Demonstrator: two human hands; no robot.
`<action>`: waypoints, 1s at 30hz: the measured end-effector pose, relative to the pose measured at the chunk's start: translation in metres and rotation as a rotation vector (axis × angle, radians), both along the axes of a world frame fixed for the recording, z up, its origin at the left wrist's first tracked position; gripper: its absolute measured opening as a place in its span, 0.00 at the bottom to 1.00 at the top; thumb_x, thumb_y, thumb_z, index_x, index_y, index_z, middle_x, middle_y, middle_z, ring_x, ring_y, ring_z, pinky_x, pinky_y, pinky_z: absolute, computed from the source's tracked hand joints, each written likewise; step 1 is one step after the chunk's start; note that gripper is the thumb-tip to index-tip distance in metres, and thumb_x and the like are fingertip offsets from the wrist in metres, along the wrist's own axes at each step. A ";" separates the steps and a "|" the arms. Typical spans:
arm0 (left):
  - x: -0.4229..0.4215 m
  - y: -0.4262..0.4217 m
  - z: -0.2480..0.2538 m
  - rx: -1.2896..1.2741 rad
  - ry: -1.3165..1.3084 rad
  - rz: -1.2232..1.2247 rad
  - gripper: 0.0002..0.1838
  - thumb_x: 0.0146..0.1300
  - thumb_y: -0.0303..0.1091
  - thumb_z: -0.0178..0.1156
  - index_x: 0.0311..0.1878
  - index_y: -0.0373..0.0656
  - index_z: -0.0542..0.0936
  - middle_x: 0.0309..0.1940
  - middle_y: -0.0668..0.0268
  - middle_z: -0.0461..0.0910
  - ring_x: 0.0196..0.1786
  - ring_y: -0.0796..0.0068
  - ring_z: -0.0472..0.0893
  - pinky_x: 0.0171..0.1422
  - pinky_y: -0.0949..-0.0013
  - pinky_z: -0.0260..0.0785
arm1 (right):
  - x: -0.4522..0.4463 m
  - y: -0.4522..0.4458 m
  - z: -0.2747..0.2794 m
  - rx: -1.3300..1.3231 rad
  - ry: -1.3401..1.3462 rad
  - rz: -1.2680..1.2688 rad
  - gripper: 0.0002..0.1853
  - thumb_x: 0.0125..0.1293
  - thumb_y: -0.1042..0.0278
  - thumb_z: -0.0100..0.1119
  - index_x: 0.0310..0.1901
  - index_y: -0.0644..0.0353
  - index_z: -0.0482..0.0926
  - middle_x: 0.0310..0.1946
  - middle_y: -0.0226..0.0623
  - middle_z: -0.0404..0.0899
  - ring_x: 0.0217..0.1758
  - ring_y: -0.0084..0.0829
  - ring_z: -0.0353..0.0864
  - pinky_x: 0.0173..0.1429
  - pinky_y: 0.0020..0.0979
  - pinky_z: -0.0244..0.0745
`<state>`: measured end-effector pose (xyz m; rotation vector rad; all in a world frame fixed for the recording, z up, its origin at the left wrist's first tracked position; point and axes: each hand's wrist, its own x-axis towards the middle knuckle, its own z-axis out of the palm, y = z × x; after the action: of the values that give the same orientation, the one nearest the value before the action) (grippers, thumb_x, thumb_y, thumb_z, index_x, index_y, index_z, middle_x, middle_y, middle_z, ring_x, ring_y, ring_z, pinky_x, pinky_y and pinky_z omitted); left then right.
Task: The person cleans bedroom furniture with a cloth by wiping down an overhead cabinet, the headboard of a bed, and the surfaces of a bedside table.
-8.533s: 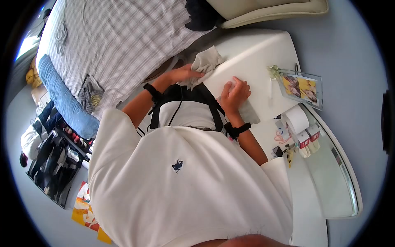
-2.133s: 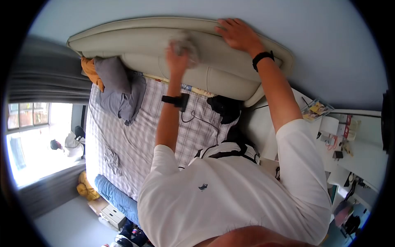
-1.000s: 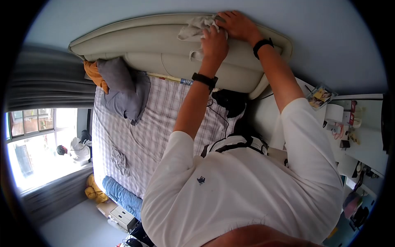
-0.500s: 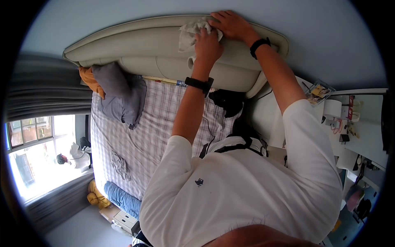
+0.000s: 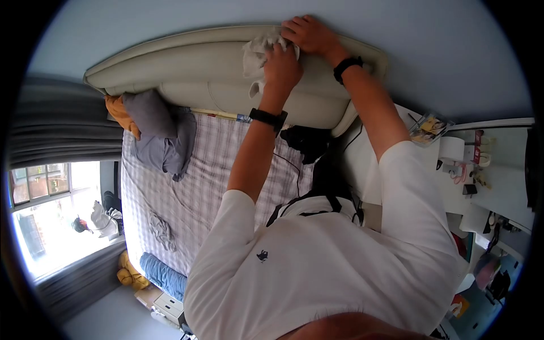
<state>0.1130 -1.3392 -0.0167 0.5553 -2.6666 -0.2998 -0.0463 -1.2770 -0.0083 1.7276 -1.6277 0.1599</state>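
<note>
A crumpled whitish cloth (image 5: 255,56) lies against the front of the beige padded headboard (image 5: 187,63), close to its upper edge. My left hand (image 5: 282,67) is closed on the cloth, its fingers pressing into the folds. Just above and to the right, my right hand (image 5: 310,36) rests over the headboard's top edge with its fingers apart. Its thumb side is next to the cloth; whether they touch I cannot tell. Below the headboard is the bed with a checked sheet (image 5: 218,147).
Grey pillows (image 5: 148,115) and an orange cushion (image 5: 122,115) lie at the bed's left corner. A black item (image 5: 309,143) sits below my left wrist. To the right stands a white desk (image 5: 362,161) with a paper roll (image 5: 451,149). A small grey cloth (image 5: 162,231) lies on the sheet.
Both hands and the cloth have shifted slightly left in view, as have the headboard and bed. A loose end of the cloth now hangs lower beside my left wrist.
</note>
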 end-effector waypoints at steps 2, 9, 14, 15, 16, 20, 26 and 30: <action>-0.001 0.008 0.004 0.004 -0.074 0.002 0.24 0.58 0.33 0.59 0.59 0.39 0.76 0.56 0.40 0.72 0.57 0.32 0.73 0.53 0.45 0.78 | -0.003 0.002 0.001 -0.009 -0.029 0.025 0.11 0.65 0.67 0.59 0.49 0.48 0.81 0.53 0.30 0.78 0.57 0.32 0.76 0.60 0.36 0.70; 0.007 0.030 -0.018 -0.006 -0.094 -0.069 0.22 0.58 0.34 0.61 0.55 0.35 0.79 0.55 0.46 0.76 0.61 0.42 0.73 0.68 0.46 0.68 | 0.054 0.047 -0.015 -0.312 -0.821 0.062 0.07 0.56 0.80 0.55 0.34 0.59 0.79 0.36 0.37 0.79 0.45 0.43 0.77 0.49 0.43 0.71; -0.030 0.110 -0.043 0.016 -0.109 -0.440 0.22 0.57 0.39 0.64 0.51 0.34 0.80 0.50 0.47 0.80 0.63 0.46 0.72 0.70 0.48 0.64 | 0.090 0.146 -0.043 -0.795 -1.085 -0.228 0.10 0.58 0.85 0.51 0.36 0.62 0.81 0.35 0.38 0.82 0.40 0.40 0.81 0.47 0.36 0.74; -0.031 0.132 -0.038 0.109 -0.149 -0.558 0.23 0.57 0.41 0.64 0.51 0.34 0.80 0.50 0.46 0.80 0.62 0.43 0.73 0.68 0.48 0.66 | 0.091 0.174 -0.045 -0.771 -1.056 -0.383 0.10 0.60 0.85 0.51 0.37 0.62 0.81 0.35 0.38 0.82 0.40 0.36 0.81 0.46 0.33 0.75; -0.026 0.152 -0.039 0.123 -0.143 -0.568 0.23 0.57 0.41 0.64 0.51 0.34 0.80 0.50 0.46 0.80 0.62 0.43 0.73 0.68 0.48 0.66 | 0.100 0.195 -0.040 -0.762 -1.048 -0.398 0.10 0.60 0.85 0.51 0.37 0.62 0.81 0.35 0.38 0.82 0.40 0.36 0.81 0.46 0.33 0.75; -0.018 0.174 -0.018 0.516 -0.054 -0.482 0.27 0.56 0.41 0.63 0.55 0.32 0.76 0.51 0.40 0.78 0.56 0.38 0.77 0.60 0.49 0.72 | 0.130 0.250 -0.011 -0.766 -1.287 -0.461 0.06 0.67 0.81 0.52 0.38 0.62 0.80 0.34 0.35 0.81 0.39 0.27 0.79 0.43 0.27 0.72; 0.017 0.124 0.028 0.680 -0.095 -0.542 0.29 0.58 0.42 0.61 0.59 0.32 0.73 0.48 0.37 0.79 0.56 0.40 0.78 0.57 0.49 0.73 | 0.137 0.255 -0.020 -0.497 -1.123 -0.519 0.06 0.66 0.75 0.56 0.44 0.60 0.79 0.42 0.41 0.78 0.47 0.41 0.78 0.52 0.38 0.73; 0.029 0.052 0.017 0.381 0.194 -0.059 0.32 0.61 0.43 0.61 0.66 0.38 0.71 0.51 0.36 0.79 0.57 0.38 0.77 0.63 0.43 0.70 | 0.085 0.232 -0.022 -0.588 -0.836 -0.498 0.16 0.66 0.67 0.60 0.53 0.62 0.75 0.50 0.48 0.74 0.56 0.48 0.73 0.61 0.45 0.68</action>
<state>0.1420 -1.2870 0.0000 0.5281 -2.4500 -0.8453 0.0386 -1.0453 -0.0302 0.7835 -2.2271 1.1033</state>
